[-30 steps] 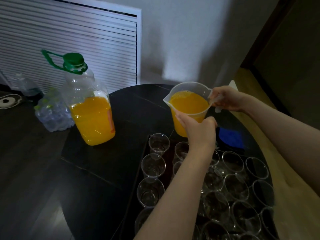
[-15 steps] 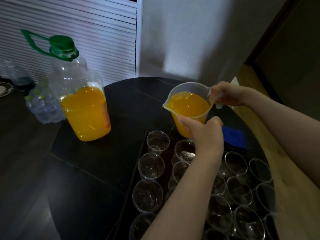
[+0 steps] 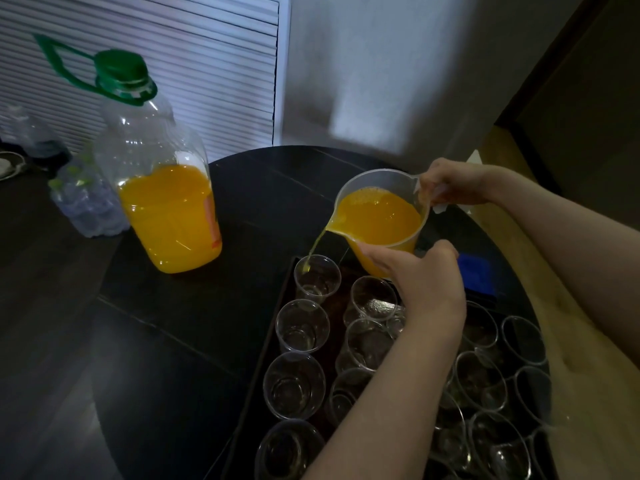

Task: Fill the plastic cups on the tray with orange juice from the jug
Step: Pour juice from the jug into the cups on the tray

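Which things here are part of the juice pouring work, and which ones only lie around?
In use: jug, right hand, left hand, far-left cup, other cups, tray.

Lying about: big juice bottle, blue object, pack of water bottles.

I'm in a dim room at home. My round dark bench [image 3: 242, 306] stands by a white slatted panel [image 3: 173, 64]. A pack of water bottles [image 3: 86, 206] sits on the wooden floor [image 3: 34, 306].

left hand [image 3: 420, 275]: fingers curled, cupping jug [image 3: 381, 223] from below | right hand [image 3: 450, 183]: gripping jug handle | both forearms extended
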